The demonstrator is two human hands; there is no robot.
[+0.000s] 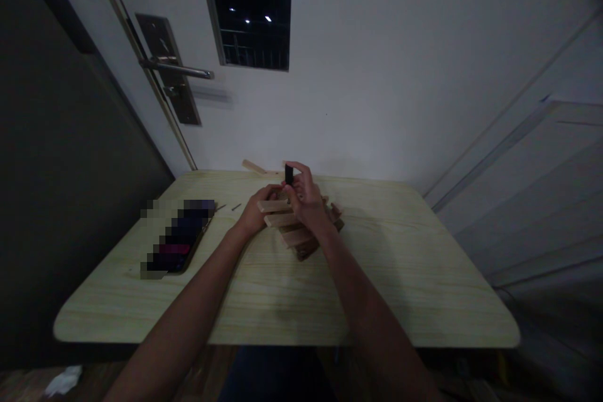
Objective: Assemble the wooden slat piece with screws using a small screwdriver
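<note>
A slatted wooden assembly, made of several pale strips set side by side, stands tilted on the table in front of me. My left hand is closed on its far left side, with the fingertips partly hidden behind the strips. Above the far end of the strips, my right hand pinches a small black block-like piece upright between thumb and fingers. Whatever lies under that piece is hidden by the hand. Darker wooden ends of the assembly show to the right of my right wrist.
A phone, partly pixelated, lies at the left of the table. Beside it are small screws. Loose wooden strips rest at the back edge, against a white door with a metal handle.
</note>
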